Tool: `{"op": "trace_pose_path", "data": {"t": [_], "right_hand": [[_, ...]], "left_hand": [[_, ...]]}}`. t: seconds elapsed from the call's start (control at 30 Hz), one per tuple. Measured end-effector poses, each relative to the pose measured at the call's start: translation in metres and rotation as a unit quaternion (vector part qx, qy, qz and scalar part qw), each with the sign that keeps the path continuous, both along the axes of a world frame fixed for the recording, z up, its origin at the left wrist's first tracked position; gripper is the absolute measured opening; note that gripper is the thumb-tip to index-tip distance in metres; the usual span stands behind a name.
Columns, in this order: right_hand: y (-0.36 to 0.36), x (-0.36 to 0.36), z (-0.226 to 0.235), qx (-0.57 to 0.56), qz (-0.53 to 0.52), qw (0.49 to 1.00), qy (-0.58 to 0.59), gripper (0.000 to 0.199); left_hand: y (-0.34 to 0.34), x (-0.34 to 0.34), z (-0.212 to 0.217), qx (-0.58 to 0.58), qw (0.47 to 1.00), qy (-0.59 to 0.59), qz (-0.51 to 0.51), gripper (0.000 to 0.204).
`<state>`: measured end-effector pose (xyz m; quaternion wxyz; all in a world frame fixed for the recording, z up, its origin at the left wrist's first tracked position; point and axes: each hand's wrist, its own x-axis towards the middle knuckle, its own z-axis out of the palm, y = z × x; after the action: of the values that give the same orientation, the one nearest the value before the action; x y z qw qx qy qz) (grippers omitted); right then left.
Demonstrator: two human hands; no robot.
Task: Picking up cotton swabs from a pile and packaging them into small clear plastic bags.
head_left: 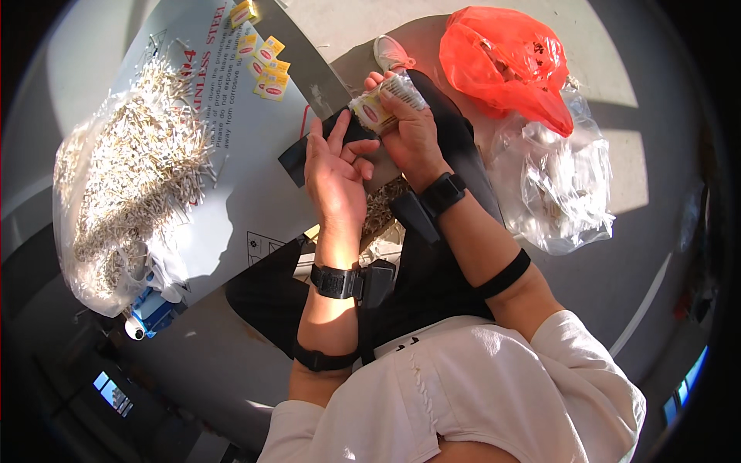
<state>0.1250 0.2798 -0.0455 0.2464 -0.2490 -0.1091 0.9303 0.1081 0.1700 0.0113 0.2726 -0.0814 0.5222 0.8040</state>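
My right hand holds a small clear plastic packet up in front of me, its thumb across the top. Inside the packet lie a yellow and white card with a red oval and a row of thin pale sticks. Just to its left, my left hand is palm up with the fingers apart and nothing in it. The left fingertips are close to the packet's left edge. Below the hands, between my legs, more small sticks show, partly hidden by my wrists.
A large heap of short pale sticks spills from a clear bag onto the grey-blue tabletop at left. Several yellow cards lie at its far edge. To the right are a red plastic bag and a clear bag.
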Motion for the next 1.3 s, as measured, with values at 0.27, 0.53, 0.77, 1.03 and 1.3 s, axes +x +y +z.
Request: {"op": "trace_pose_path", "data": {"t": [0.27,0.53,0.77,1.03,1.3], "right_hand": [[-0.001,0.000,0.003,-0.012,0.006,1.000,0.011,0.036],[-0.002,0.000,-0.004,-0.007,0.002,1.000,0.018,0.037],[-0.004,0.000,0.000,-0.004,0.010,1.000,0.017,0.035],[-0.005,-0.002,0.001,0.011,0.012,1.000,0.008,0.033],[0.003,0.004,0.005,-0.109,-0.003,0.993,0.045,0.036]], "left_hand": [[0.010,-0.006,-0.002,-0.020,1.000,-0.009,-0.010,0.076],[0.001,0.010,0.006,-0.062,0.998,-0.007,-0.005,0.072],[0.003,0.017,-0.001,-0.045,0.998,-0.031,-0.032,0.074],[0.001,0.012,-0.002,-0.021,0.996,-0.020,-0.080,0.070],[0.005,0.014,-0.003,-0.048,0.998,0.032,-0.033,0.073]]}}
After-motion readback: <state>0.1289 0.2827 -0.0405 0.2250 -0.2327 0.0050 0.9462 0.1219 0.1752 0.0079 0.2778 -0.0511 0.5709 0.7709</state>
